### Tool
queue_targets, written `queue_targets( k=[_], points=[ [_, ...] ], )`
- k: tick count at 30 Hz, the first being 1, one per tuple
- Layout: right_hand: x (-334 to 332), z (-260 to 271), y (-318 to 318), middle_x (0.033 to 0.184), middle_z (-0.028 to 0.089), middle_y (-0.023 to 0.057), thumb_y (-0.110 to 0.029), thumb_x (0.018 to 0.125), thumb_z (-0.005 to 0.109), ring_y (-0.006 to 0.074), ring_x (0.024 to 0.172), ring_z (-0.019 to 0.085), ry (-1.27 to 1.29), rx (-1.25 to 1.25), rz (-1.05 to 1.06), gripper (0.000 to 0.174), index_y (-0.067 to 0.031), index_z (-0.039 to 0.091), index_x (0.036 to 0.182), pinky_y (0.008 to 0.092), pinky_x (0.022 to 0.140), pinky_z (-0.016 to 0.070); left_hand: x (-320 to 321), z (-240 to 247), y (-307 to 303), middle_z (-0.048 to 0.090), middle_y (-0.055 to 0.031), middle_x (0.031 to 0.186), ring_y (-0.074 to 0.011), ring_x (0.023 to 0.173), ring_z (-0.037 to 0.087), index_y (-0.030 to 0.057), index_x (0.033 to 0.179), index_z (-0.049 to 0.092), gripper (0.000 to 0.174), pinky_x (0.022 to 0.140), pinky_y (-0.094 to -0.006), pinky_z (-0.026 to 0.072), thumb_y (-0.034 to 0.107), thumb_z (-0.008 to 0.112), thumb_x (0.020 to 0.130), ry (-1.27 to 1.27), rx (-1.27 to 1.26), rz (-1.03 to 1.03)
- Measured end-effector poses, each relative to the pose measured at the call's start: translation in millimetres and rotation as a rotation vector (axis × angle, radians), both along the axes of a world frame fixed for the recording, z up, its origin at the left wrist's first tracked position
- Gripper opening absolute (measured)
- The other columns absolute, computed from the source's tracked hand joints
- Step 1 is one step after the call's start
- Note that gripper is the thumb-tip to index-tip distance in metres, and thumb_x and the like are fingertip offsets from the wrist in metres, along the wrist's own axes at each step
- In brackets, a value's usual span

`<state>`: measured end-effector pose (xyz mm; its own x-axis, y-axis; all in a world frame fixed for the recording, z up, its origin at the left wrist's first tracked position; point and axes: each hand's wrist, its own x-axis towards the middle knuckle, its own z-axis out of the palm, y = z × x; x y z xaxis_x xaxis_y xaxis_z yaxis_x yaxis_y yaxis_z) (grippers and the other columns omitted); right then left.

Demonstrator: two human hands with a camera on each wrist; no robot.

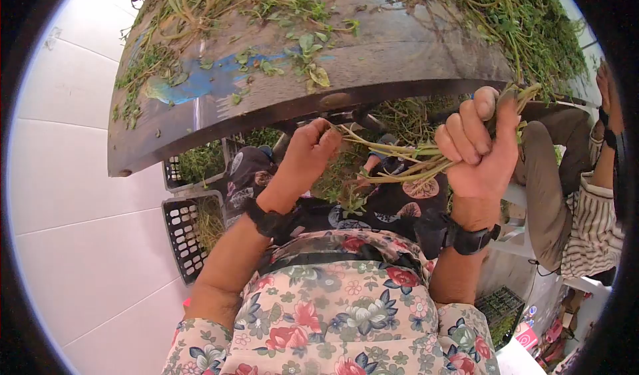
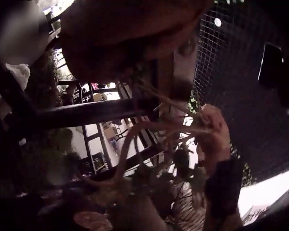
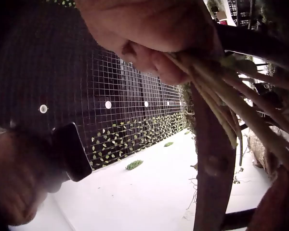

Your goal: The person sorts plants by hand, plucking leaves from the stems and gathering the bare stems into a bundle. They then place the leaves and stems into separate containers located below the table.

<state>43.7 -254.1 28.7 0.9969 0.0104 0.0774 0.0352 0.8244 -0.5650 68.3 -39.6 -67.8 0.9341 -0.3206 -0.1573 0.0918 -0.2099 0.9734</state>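
Note:
In the head view my right hand grips a bunch of green stems just below the table's edge, fingers curled round them. My left hand, left of it, pinches the thin end of a stem between thumb and fingers. The stems stretch between both hands, with leaves hanging underneath. The right wrist view shows the stems coming out of my right hand. Dark and blurred, my left hand fills the top of the left wrist view, the stems below it.
Leafy plants lie on the wooden table above the hands. Black crates with greens stand on the floor at left, another crate at lower right. A person in a striped top sits at the right.

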Motion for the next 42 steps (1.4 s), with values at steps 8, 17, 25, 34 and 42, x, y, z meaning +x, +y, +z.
queue_targets(
  k=[8, 17, 25, 34, 42],
  points=[
    [-5, 25, -21, 0.049, 0.028, -0.0064, -0.036, 0.092, 0.039, 0.0049, 0.039, 0.021, -0.123, -0.021, -0.14, 0.033, -0.0096, 0.044, 0.074, 0.0224, 0.04, 0.0201, 7, -9, 27, 0.048, 0.0013, 0.071, -0.0105, 0.06, 0.046, 0.0029, 0.09, 0.052, 0.011, 0.053, -0.0222, 0.0382, 0.009, 0.046, 0.084, 0.198, 0.089, 0.043],
    [3, 8, -23, 0.05, 0.028, -0.0056, -0.034, 0.091, 0.043, 0.0054, 0.041, 0.021, -0.013, 0.112, -0.297, 0.029, -0.0102, 0.044, 0.075, 0.0226, 0.042, 0.019, -4, 11, 26, 0.056, -0.011, 0.104, -0.0249, 0.095, 0.053, 0.0041, 0.107, 0.052, 0.037, 0.076, -0.0305, 0.0451, 0.009, 0.061, 0.071, -0.264, 0.164, -0.242],
    [4, 5, -26, 0.05, 0.027, -0.0055, -0.034, 0.091, 0.044, 0.006, 0.041, 0.021, -0.004, 0.113, -0.398, 0.029, -0.0111, 0.043, 0.073, 0.0233, 0.042, 0.0183, -11, 11, 22, 0.051, -0.0147, 0.116, -0.0305, 0.108, 0.047, 0.0001, 0.115, 0.046, 0.052, 0.091, -0.0356, 0.0378, 0.009, 0.067, 0.068, -0.662, 0.335, -0.495],
    [4, 2, -24, 0.049, 0.027, -0.0059, -0.035, 0.091, 0.044, 0.0059, 0.041, 0.02, 0.014, 0.099, -0.404, 0.03, -0.0125, 0.044, 0.071, 0.0234, 0.042, 0.0178, -13, 44, -3, 0.055, -0.0096, 0.111, -0.0203, 0.099, 0.053, 0.0027, 0.111, 0.051, 0.035, 0.087, -0.0304, 0.0396, 0.009, 0.059, 0.078, 0.459, -0.23, -0.317],
    [4, -1, -31, 0.05, 0.027, -0.0061, -0.034, 0.091, 0.043, 0.0056, 0.041, 0.02, -0.021, 0.089, -0.41, 0.028, -0.0124, 0.044, 0.073, 0.0232, 0.042, 0.0174, -16, 49, -3, 0.06, -0.0067, 0.089, -0.015, 0.089, 0.055, -0.0012, 0.095, 0.054, 0.02, 0.076, -0.0264, 0.0429, 0.015, 0.049, 0.085, 0.351, -0.156, -0.365]
  ],
)
